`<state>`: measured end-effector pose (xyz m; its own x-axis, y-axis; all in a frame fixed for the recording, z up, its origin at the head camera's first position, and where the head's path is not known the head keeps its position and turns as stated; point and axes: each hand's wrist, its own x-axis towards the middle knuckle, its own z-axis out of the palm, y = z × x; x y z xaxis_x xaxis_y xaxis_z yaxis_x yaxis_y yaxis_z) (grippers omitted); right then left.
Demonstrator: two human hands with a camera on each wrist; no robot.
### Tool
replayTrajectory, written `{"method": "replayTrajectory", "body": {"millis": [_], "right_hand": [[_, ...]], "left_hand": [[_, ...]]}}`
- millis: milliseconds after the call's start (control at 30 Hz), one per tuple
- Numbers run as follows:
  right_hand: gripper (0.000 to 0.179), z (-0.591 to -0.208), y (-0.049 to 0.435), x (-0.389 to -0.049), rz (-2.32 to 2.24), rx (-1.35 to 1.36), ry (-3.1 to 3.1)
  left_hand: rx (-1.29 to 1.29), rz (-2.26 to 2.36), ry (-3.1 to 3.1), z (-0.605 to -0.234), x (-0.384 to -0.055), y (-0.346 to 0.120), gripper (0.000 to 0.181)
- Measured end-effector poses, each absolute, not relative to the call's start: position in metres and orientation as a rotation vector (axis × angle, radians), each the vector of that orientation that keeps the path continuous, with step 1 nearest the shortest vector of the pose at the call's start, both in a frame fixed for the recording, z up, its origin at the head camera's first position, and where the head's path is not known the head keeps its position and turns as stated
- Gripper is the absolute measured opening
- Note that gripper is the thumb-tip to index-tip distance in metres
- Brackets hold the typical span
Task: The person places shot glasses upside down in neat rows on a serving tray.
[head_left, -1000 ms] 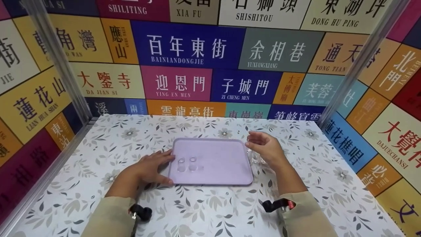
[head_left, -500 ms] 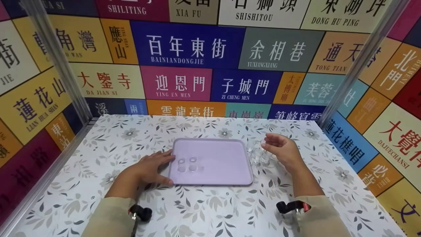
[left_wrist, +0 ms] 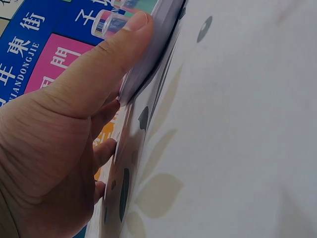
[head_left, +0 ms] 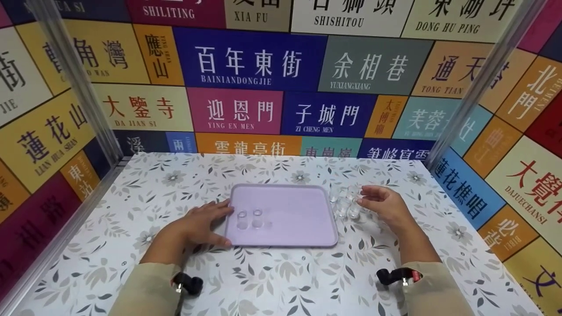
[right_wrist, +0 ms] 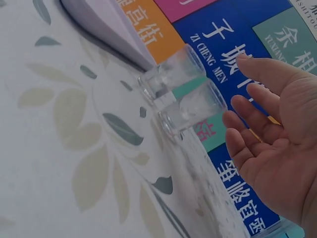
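A lilac tray (head_left: 290, 215) lies flat on the table. Two small clear glasses (head_left: 257, 220) stand side by side on its left part. My left hand (head_left: 199, 224) rests against the tray's left edge, fingers spread. In the left wrist view the thumb (left_wrist: 106, 64) lies on the rim, close to a clear glass (left_wrist: 109, 25). Just right of the tray stands a cluster of several clear glasses (head_left: 341, 211). My right hand (head_left: 386, 206) is beside that cluster. In the right wrist view its loosely bent fingers hold nothing, apart from two upright glasses (right_wrist: 194, 110).
A white tablecloth (head_left: 272, 281) with leaves and flowers covers the table. Colourful panels with lettering (head_left: 250, 61) close off the back and both sides. Metal posts (head_left: 461, 87) rise at the rear corners.
My right hand has moved right and slightly nearer, from the tray's right edge to the far side of the glass cluster, which shows more fully. The left hand and tray have stayed still.
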<state>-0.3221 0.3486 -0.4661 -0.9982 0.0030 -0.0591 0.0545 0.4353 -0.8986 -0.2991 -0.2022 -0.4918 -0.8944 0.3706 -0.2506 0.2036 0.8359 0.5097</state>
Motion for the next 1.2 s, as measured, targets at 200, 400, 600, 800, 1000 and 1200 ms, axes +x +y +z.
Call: {"method": "replayTrajectory", "body": {"millis": [200,400,600,800,1000,1200], "right_hand": [[0.072,-0.474,0.351,-0.324,-1.614,0.035,2.610],[0.069,-0.482,0.350,-0.325,-1.503,0.034,2.609],[0.066,-0.489,0.350,-0.326,-1.342,-0.003,2.661],[0.061,-0.495,0.349,-0.328,-1.242,-0.038,2.747],[0.060,-0.498,0.348,-0.330,-1.226,-0.037,2.786],[0.061,-0.498,0.347,-0.329,-1.219,-0.038,2.810]], "left_hand": [[0.440,0.680,2.679,-0.491,-0.299,-0.203,0.112],[0.455,0.679,2.680,-0.491,-0.299,-0.203,0.112],[0.539,0.656,2.687,-0.490,-0.300,-0.205,0.111],[0.515,0.663,2.682,-0.490,-0.300,-0.204,0.112],[0.500,0.675,2.677,-0.489,-0.300,-0.203,0.112],[0.488,0.673,2.678,-0.492,-0.301,-0.204,0.111]]}}
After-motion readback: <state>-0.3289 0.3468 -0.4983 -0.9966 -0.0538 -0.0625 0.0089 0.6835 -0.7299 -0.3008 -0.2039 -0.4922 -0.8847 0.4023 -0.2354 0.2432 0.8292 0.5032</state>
